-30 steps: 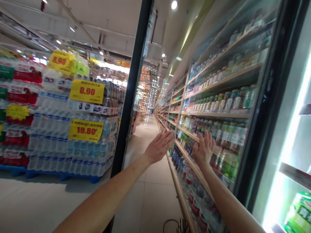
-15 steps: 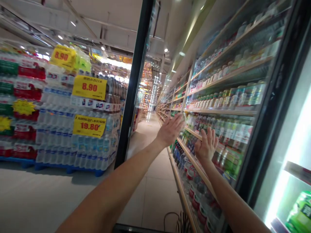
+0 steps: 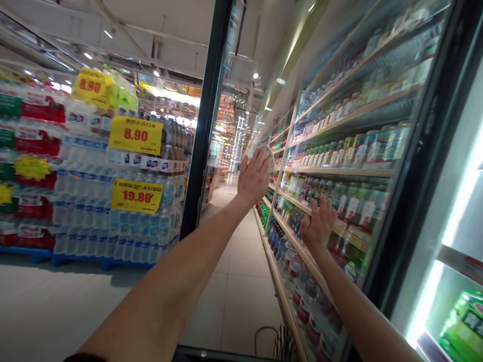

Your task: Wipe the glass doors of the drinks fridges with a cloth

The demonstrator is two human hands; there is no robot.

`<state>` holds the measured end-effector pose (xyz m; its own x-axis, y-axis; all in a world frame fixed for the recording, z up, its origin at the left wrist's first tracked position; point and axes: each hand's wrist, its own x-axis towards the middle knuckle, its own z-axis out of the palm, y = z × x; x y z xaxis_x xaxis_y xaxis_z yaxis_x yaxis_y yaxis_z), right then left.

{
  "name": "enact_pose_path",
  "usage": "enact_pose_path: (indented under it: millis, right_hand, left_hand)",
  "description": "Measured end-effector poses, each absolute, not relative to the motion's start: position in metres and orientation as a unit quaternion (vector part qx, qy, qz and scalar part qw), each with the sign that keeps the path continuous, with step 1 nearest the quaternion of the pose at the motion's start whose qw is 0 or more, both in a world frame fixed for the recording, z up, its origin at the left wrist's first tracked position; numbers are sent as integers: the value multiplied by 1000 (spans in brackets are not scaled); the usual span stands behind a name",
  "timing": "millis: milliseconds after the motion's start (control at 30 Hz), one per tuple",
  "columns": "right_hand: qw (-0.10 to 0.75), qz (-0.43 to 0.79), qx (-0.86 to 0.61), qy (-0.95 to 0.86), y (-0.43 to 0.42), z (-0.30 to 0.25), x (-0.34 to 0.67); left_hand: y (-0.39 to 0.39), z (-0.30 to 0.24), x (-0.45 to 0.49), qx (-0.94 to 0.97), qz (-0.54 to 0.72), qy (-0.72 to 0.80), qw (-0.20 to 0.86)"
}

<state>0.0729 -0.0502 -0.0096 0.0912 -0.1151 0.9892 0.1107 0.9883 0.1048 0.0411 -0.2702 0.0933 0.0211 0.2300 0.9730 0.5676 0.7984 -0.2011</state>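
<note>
Spreading left hand (image 3: pixel 254 179) over pale cloth (image 3: pixel 271 159) and unclenched right hand (image 3: pixel 318 224) at glass door (image 3: pixel 339 55), right of black frame (image 3: pixel 206 115) and bottle stack (image 3: pixel 88 201)

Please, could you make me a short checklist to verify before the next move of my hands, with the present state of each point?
1. Glass door standing open, the lit cabinet's green pack visible beside it: ok.
2. Left hand raised in front of the glass, fingers extended: ok.
3. Pale thing at the left fingers identified: cannot tell; perhaps a cloth, mostly hidden.
4. Right hand with nothing visible in it: ok.
5. Right palm firmly touching the glass: cannot tell from this angle.
6. Striped thing low beside the shelves identified: cannot tell; partly out of frame.
</note>
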Motion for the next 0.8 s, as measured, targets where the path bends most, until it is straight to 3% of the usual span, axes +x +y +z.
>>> enact_pose_path:
  millis: [67,233,467,700,800]
  right_hand:
    - [738,-77,0,-670,-50,-10,73]
    - [736,-78,-4,-673,-52,-9,74]
    - [733,-71,-6,-676,-56,-8,75]
    - [738,-79,-5,-670,-53,-8,75]
    - [732,-77,-5,-677,-53,-9,74]
  left_hand:
    - [-267,90,41,-304,-127,-687,647]
    - [-256,56,39,-491,27,-624,607]
    - [-284,86,36,-298,-130,-672,665]
    - [-256,27,40,-496,44,-601,625]
    - [-257,33,39,-477,21,-609,633]
